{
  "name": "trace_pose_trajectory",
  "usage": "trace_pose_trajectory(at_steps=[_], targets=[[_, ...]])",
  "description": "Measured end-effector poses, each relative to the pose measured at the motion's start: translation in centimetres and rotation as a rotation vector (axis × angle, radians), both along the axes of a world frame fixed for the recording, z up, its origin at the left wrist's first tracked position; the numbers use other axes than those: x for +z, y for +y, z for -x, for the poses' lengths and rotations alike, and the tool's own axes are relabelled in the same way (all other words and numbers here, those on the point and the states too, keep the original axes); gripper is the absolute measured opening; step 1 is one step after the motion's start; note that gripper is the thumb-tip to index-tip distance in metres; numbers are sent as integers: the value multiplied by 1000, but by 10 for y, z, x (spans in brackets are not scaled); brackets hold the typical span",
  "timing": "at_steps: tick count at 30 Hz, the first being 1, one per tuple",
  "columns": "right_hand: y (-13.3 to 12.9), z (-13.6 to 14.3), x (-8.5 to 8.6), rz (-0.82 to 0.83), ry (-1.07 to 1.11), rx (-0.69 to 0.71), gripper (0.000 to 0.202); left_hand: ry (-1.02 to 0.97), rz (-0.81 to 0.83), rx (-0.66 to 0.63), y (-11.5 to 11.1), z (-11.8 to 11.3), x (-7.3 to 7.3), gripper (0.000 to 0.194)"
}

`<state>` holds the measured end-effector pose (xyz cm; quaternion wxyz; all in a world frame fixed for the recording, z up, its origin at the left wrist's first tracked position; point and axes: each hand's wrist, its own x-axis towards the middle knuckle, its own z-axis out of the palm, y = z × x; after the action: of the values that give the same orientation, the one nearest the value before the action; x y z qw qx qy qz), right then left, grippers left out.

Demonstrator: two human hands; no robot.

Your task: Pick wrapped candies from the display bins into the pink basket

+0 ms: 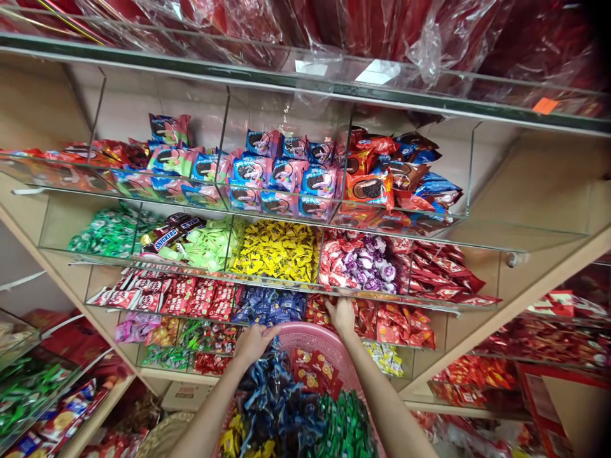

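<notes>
A pink plastic basket (298, 331) is in front of me, filled with wrapped sweets: dark blue packets (277, 394), green packets (346, 423), yellow packets (233, 436) and red packets (317, 370) with an orange print. My left hand (252, 346) grips the basket's far left rim, its thumb along the edge. Beyond the rim, my right hand (342, 317) reaches to the shelf compartment of red packets (317, 310). Its fingertips are partly hidden there, and whether they hold a packet does not show.
Glass-fronted shelves rise ahead, split by clear dividers. Yellow sweets (279, 251), purple-and-white sweets (375, 264) and blue packets (270, 305) surround my right hand's compartment. A glass shelf edge (286, 280) runs just above that hand. Below left stands a cardboard box (186, 395).
</notes>
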<state>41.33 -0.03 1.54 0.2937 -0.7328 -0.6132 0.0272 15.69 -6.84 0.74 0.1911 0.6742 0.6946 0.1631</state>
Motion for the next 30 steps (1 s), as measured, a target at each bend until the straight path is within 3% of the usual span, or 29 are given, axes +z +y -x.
trace_pose_trajectory(at_steps=[12,22,30], targets=[[-8,1,-2,2,33,-18,47,9,-11,-19,-2,0,1,61],[-9,-4,-6,-76,197,3,51,32,-21,-37,-2,2,4,61],[-38,6,13,-196,140,88,42,2,10,-14,-2,-1,11,66]])
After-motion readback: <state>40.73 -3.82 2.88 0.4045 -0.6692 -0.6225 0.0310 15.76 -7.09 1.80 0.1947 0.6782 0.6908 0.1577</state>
